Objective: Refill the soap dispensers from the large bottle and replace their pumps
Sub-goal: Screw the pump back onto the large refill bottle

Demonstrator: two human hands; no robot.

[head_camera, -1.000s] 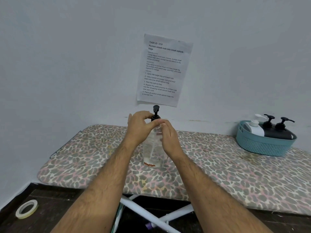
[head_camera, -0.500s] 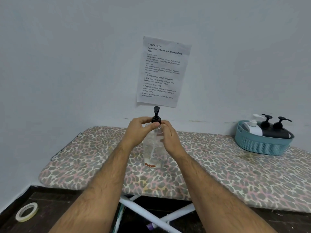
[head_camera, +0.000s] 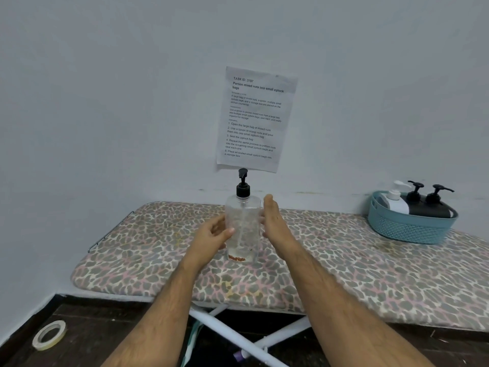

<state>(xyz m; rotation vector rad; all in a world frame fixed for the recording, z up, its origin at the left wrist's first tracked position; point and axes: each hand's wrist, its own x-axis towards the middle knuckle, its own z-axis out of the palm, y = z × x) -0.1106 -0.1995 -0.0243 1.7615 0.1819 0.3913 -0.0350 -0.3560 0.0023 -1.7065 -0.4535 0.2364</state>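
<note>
A clear soap dispenser (head_camera: 242,229) with a black pump (head_camera: 243,187) on top stands upright on the leopard-print ironing board (head_camera: 370,276). It has a little reddish residue at its bottom. My left hand (head_camera: 213,235) is by the bottle's lower left side, fingers loosely curled, thumb tip at its edge. My right hand (head_camera: 274,223) is just right of the bottle, fingers straight and pointing up, holding nothing. A white pump bottle (head_camera: 394,201) and two black pump bottles (head_camera: 428,205) lie in the teal basket (head_camera: 410,229) at the far right.
A printed sheet (head_camera: 255,119) hangs on the wall behind the bottle. A roll of tape (head_camera: 49,335) lies on the dark floor at lower left. The board's white legs (head_camera: 232,332) cross below its front edge.
Both hands have come down off the pump collar, where they were pinching it. They now sit lower beside the bottle's body, and the pump stands free.
</note>
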